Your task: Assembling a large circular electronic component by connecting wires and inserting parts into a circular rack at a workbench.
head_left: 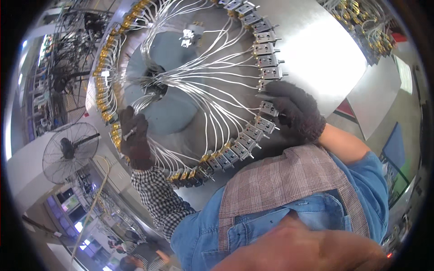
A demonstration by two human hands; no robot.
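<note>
A round fixture carries a ring of small silver metal blocks (pixel 267 49) along its right and lower rim. White wires (pixel 194 81) fan out to them from a hole in the grey-blue centre disc (pixel 176 115). My right hand (pixel 296 106), in a dark glove, is closed at the right rim, between two of the blocks; its fingers hide what they grip. My left hand (pixel 135 137), also gloved, is curled over the lower left rim beside gold-coloured connectors (pixel 103 79). A thin pale piece shows at its fingers, too small to name.
A loose block with wires (pixel 193 34) lies on the upper part of the fixture. Bundles of wired gold connectors (pixel 357 16) sit at the upper right, past a shiny metal surface (pixel 330 49). At the left stands a fan (pixel 68 149); another person (pixel 144 253) is at lower left.
</note>
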